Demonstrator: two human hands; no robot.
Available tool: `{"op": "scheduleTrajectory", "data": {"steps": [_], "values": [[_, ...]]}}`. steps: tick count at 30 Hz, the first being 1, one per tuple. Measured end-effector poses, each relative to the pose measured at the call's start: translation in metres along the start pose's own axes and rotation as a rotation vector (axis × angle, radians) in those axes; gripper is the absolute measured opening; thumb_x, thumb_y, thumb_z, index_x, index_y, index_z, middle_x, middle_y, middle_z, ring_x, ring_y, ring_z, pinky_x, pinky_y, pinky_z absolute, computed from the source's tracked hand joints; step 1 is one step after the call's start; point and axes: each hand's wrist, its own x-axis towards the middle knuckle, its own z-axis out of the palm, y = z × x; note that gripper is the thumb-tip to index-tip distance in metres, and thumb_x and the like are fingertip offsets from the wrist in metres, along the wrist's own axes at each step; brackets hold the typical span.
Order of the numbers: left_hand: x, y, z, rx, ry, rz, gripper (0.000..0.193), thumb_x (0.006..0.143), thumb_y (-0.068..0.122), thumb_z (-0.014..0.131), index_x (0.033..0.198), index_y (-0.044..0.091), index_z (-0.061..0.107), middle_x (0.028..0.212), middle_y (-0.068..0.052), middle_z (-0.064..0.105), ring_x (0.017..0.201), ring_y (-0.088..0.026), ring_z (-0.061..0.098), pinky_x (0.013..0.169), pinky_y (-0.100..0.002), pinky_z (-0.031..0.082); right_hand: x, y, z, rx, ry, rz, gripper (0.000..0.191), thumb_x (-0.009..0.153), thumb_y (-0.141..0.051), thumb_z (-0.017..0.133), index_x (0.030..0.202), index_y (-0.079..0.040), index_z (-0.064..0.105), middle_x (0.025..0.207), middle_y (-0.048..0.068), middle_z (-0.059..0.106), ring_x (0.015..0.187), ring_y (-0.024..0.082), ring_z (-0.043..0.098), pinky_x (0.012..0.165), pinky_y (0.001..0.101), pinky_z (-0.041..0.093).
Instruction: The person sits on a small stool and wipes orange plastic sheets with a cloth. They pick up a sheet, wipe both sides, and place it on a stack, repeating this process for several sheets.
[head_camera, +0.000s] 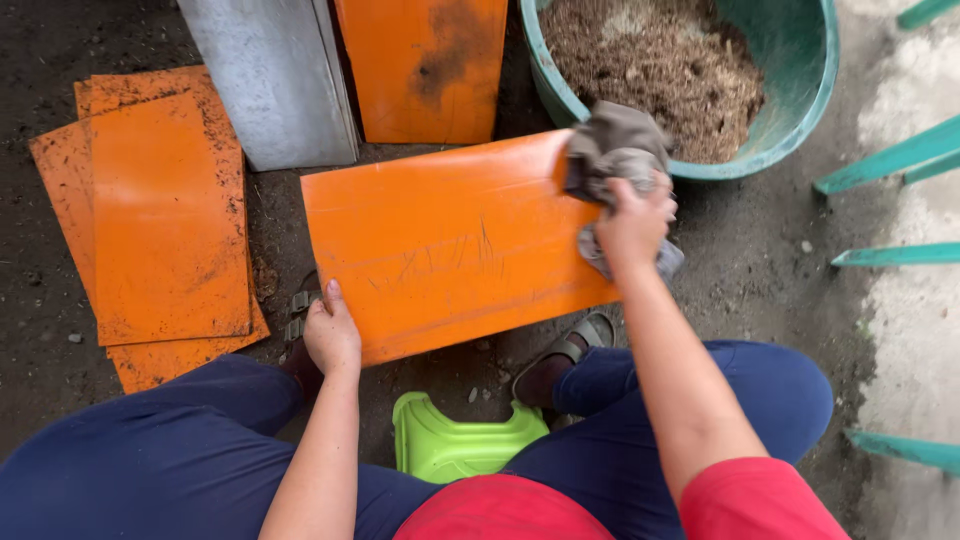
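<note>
Orange panel (450, 250), grey rag (612, 150), teal tub (800, 110), lime-green stool (455, 445)

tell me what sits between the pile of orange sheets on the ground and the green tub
In the head view, a grey metal sheet and another orange panel stand between the orange pile and the green tub.

Outdoor work spot on dark, dirty ground

The ground (760, 270) is dark packed earth with small stones, in soft daylight. At the right edge lies a pale concrete strip (915, 330) behind teal bars (880, 165). A small green plastic stool (455, 445) stands at the bottom centre.
</note>
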Motion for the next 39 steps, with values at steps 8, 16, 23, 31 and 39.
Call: {"op": "scheduleTrajectory", "data": {"steps": [8,16,23,31,39], "values": [[0.011,-0.006,0.015,-0.429,0.088,0.029,0.062,0.108,0.056,0.042,0.105,0.0,0.069,0.105,-0.02,0.075,0.098,-0.034,0.07,0.087,-0.044,0.052,0.047,0.053,-0.058,0.093,0.109,0.087,0.042,0.081,-0.015,0.077,0.123,-0.018,0.076,0.144,0.029,0.04,0.118,0.053,0.054,0.101,0.0522,0.048],[0.017,-0.011,0.007,-1.177,-0.09,-0.241,0.069,0.104,0.057,0.033,0.131,0.001,0.062,0.116,-0.02,0.073,0.103,-0.026,0.07,0.09,-0.035,0.054,0.028,-0.039,-0.066,-0.004,-0.482,-0.081,0.079,0.074,-0.054,0.085,0.143,-0.025,0.06,0.153,0.024,0.037,0.131,0.054,0.047,0.096,0.0627,0.047],[0.01,-0.013,0.01,-1.29,-0.204,-0.006,0.083,0.109,0.06,0.029,0.141,-0.01,0.059,0.141,-0.022,0.065,0.126,-0.022,0.067,0.108,-0.031,0.049,-0.006,-0.155,-0.014,-0.046,-0.318,-0.209,0.082,0.078,-0.07,0.076,0.15,-0.036,0.056,0.163,0.015,0.039,0.129,0.051,0.048,0.1,0.0651,0.046],[0.014,-0.014,0.017,-1.001,0.061,-0.221,0.069,0.114,0.049,0.034,0.157,-0.001,0.051,0.139,-0.041,0.039,0.127,-0.05,0.037,0.097,-0.053,0.034,-0.108,-0.31,-0.019,0.049,-0.515,-0.605,0.085,0.058,-0.056,0.088,0.136,-0.041,0.059,0.152,0.016,0.04,0.14,0.054,0.029,0.097,0.0802,0.03],[0.01,-0.007,0.023,-0.988,0.185,0.12,0.067,0.111,0.039,0.036,0.166,0.01,0.011,0.165,-0.022,0.037,0.138,-0.03,0.057,0.113,-0.036,0.048,-0.127,-0.156,-0.049,0.042,-0.454,-0.964,0.076,0.059,-0.039,0.088,0.131,-0.04,0.064,0.142,0.015,0.052,0.118,0.049,0.05,0.093,0.0608,0.045]]}}
